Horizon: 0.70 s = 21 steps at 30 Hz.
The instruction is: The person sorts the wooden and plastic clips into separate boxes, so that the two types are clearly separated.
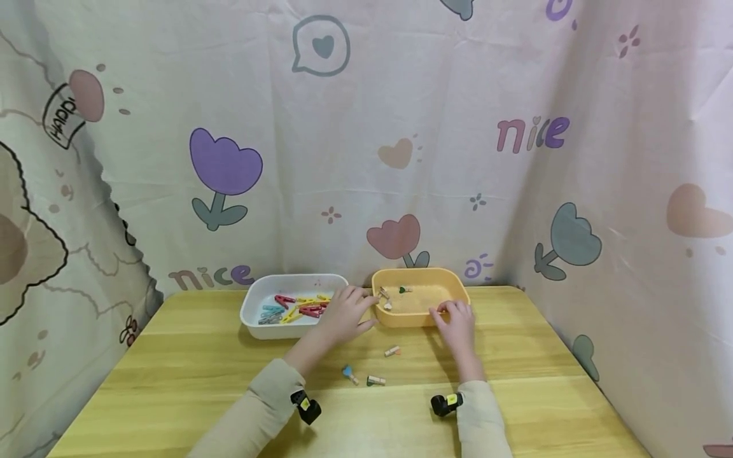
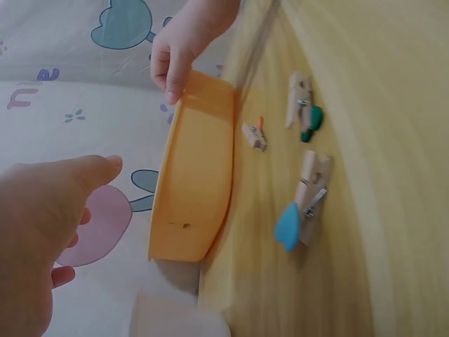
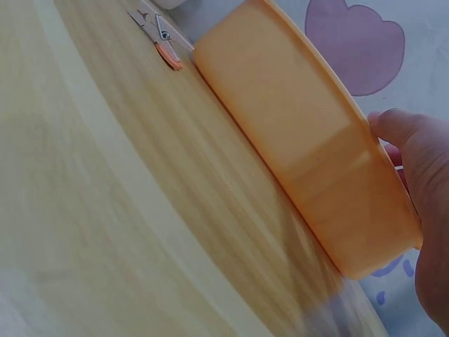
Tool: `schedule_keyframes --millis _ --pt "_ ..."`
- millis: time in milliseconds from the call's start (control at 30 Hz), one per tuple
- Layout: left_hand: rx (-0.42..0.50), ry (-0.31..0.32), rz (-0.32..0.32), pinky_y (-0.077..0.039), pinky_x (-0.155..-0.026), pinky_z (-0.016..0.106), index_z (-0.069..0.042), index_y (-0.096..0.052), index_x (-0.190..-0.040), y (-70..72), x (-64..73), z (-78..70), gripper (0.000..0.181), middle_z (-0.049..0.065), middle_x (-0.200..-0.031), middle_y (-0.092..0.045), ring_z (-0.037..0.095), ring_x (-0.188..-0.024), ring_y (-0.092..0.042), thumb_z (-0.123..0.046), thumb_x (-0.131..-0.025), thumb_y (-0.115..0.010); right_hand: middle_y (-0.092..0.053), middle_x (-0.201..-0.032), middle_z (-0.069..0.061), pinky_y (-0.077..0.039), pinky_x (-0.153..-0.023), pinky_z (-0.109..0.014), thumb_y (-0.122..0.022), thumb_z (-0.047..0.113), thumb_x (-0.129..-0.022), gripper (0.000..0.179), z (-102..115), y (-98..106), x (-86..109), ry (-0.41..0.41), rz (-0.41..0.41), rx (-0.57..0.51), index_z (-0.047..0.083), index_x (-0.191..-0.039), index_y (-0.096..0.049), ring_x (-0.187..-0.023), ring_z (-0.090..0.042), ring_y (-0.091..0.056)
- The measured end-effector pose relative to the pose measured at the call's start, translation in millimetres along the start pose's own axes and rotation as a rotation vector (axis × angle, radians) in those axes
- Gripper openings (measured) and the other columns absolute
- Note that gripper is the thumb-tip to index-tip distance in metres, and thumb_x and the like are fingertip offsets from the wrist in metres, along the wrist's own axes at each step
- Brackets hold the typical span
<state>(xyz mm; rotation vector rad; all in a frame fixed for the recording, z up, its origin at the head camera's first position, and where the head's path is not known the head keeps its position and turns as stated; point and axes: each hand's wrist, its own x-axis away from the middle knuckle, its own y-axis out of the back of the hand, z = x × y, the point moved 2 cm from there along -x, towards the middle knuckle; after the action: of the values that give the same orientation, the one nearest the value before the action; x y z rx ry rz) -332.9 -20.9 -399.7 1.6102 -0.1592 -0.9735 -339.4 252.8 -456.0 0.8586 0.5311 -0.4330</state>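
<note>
My right hand [image 1: 458,324] grips the front right rim of an orange tray [image 1: 412,320], its thumb on the near side. In the right wrist view, the tray's outer wall [image 3: 302,126] fills the middle. The left hand [image 1: 345,312] reaches over the right side of a white tray [image 1: 280,331], fingers loosely extended toward the orange tray's left end and holding nothing. Small wooden clothespins [image 1: 388,305] lie in the orange tray, one with a dark green piece [image 1: 405,289]. Red, yellow, teal and grey plastic clothespins [image 1: 309,311] fill the white tray.
In front of the trays lie a wooden clothespin with an orange piece [image 1: 392,350], one with a blue heart [image 2: 287,226], and one with a green piece [image 2: 299,102]. The wood-grain table [image 1: 195,356] ends at a printed curtain [image 1: 321,127] behind the trays.
</note>
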Motion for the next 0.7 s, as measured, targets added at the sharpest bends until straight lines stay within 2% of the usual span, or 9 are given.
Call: schedule_keyframes --millis 200,500,700 --pt "0.0 -0.078 0.012 -0.044 -0.098 0.044 -0.017 -0.064 -0.119 0.2 9.1 -1.7 0.043 0.005 -0.118 -0.062 0.025 -0.115 -0.053 -0.045 -0.087 -0.069 -0.058 -0.09 -0.013 -0.034 -0.088 -0.047 -0.076 0.024 -0.083 0.023 0 3 -1.1 -0.013 0.022 -0.001 0.007 -0.08 -0.062 -0.09 -0.031 -0.049" --pt "0.029 -0.102 0.054 -0.044 -0.1 0.044 -0.017 -0.065 -0.118 4.7 19.4 1.8 0.041 0.004 -0.117 -0.061 0.024 -0.113 -0.053 -0.04 -0.085 -0.073 -0.058 -0.092 -0.015 -0.034 -0.091 -0.047 -0.075 0.025 -0.085 0.024 2 3 -3.9 -0.031 0.037 -0.003 0.005 -0.081 -0.062 -0.093 -0.033 -0.049" --pt "0.027 -0.122 0.048 -0.045 -0.1 0.045 -0.019 -0.065 -0.117 4.8 31.1 5.5 0.043 0.003 -0.114 -0.062 0.025 -0.111 -0.054 -0.036 -0.081 -0.078 -0.059 -0.092 -0.015 -0.035 -0.09 -0.047 -0.075 0.025 -0.085 0.024 2 4 -0.2 -0.023 0.038 0.003 0.005 -0.081 -0.062 -0.093 -0.033 -0.049"
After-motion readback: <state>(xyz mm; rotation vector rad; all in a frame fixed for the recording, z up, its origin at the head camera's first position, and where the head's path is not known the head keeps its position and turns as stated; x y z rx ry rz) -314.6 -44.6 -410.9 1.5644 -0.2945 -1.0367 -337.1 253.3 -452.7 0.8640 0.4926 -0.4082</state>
